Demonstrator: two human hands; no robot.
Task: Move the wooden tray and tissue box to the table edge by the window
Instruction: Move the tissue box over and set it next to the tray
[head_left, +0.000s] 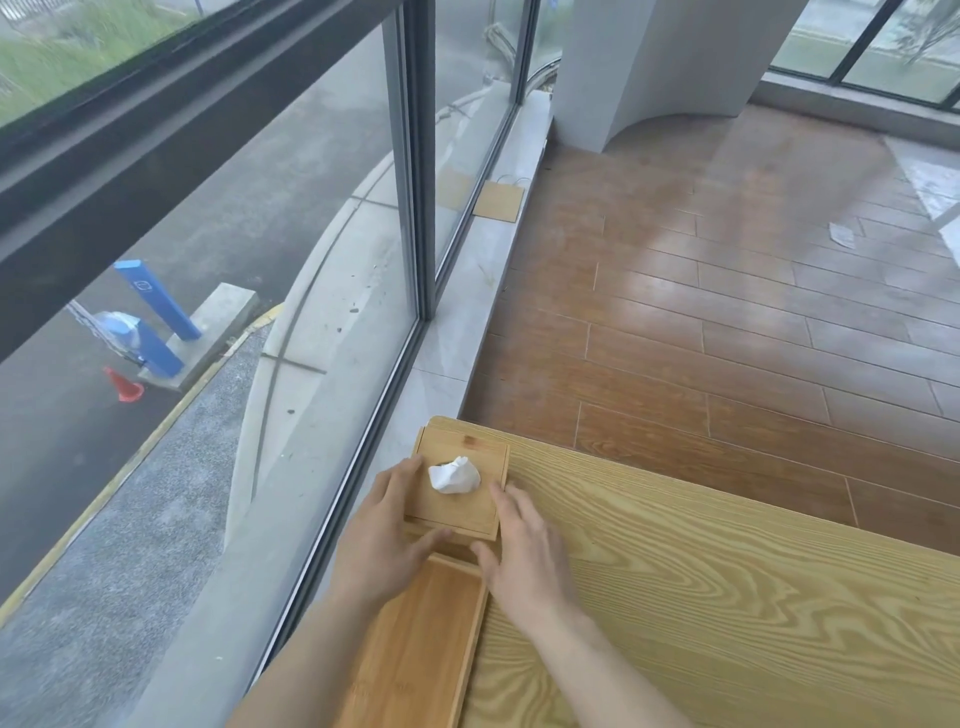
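Observation:
A square wooden tissue box with a white tissue poking from its top stands at the far left corner of the pale wooden table, right by the window. My left hand grips its left side and my right hand grips its right side, thumbs at the near edge. A long wooden tray lies just behind the box toward me, along the table's window-side edge. My left forearm covers part of the tray's left rim.
A floor-to-ceiling window with a dark frame runs along the left. A pale stone sill lies below it. Brown plank floor stretches beyond the table's far edge. A white pillar stands at the back.

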